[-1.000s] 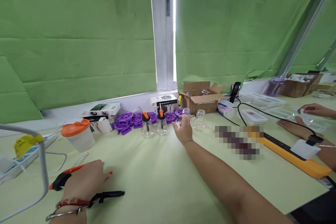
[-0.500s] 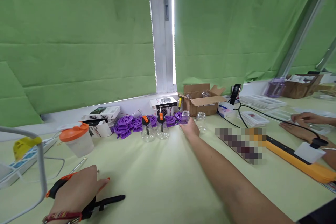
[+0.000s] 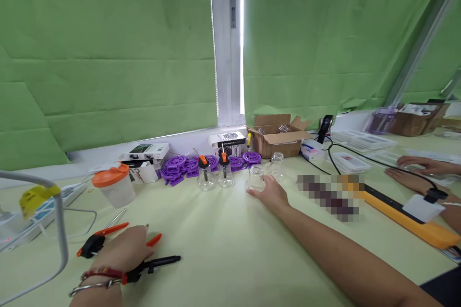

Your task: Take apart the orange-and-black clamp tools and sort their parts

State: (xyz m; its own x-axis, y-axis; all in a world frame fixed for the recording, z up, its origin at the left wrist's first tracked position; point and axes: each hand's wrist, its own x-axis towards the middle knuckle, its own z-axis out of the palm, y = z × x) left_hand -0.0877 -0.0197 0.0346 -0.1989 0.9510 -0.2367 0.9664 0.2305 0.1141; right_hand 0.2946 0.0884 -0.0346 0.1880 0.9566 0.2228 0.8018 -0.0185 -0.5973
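Note:
My right hand (image 3: 270, 194) is wrapped round a clear glass bottle (image 3: 256, 178) without a lid, which stands on the table. Just behind it is a second open glass bottle (image 3: 276, 164). To the left, two glass bottles (image 3: 206, 180) (image 3: 226, 178) carry black and orange tops. At the lower left, my left hand (image 3: 127, 247) lies over black and orange spout tops (image 3: 92, 245), with an orange lever and a black spout (image 3: 162, 262) sticking out beside it. Its fingertips are partly hidden, and what it grips, if anything, is unclear.
Purple plastic parts (image 3: 175, 168), white boxes (image 3: 146, 170) and an open cardboard box (image 3: 279, 141) line the back. An orange-lidded cup (image 3: 115, 187) and a power strip (image 3: 46, 211) are left. Cables, an orange bar (image 3: 406, 216) and another person's hands (image 3: 414, 172) are right.
My right hand has come nearer, bringing the glass bottle forward and away from the purple parts. My left hand has shifted slightly right, showing more of the black and orange tops.

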